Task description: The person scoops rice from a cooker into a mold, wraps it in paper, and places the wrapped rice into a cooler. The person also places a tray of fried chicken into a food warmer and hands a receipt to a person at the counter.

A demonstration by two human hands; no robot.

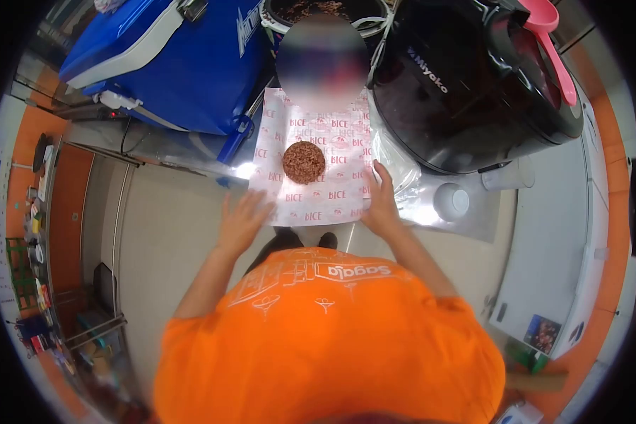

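Observation:
A sheet of white food wrapping paper (311, 201) with red printed lettering lies on the table before me. On its middle sits a round, flat-topped mound of reddish-brown cooked rice (304, 162). My left hand (244, 222) is at the paper's near left corner, fingers spread, the fingertips meeting the edge. Along the right edge rests my right hand (381, 205), its fingers stretched forward and the thumb close to the paper. Neither hand touches the rice. Whether any fingertips are under the sheet cannot be made out.
A blue cooler box (184, 63) stands at the left, a black Miyako rice cooker (459, 85) at the right with a pink ladle (551, 49). Behind the paper is a pot (283, 18) with brown rice. Clear plastic (396, 159) and a small cup (452, 201) lie right.

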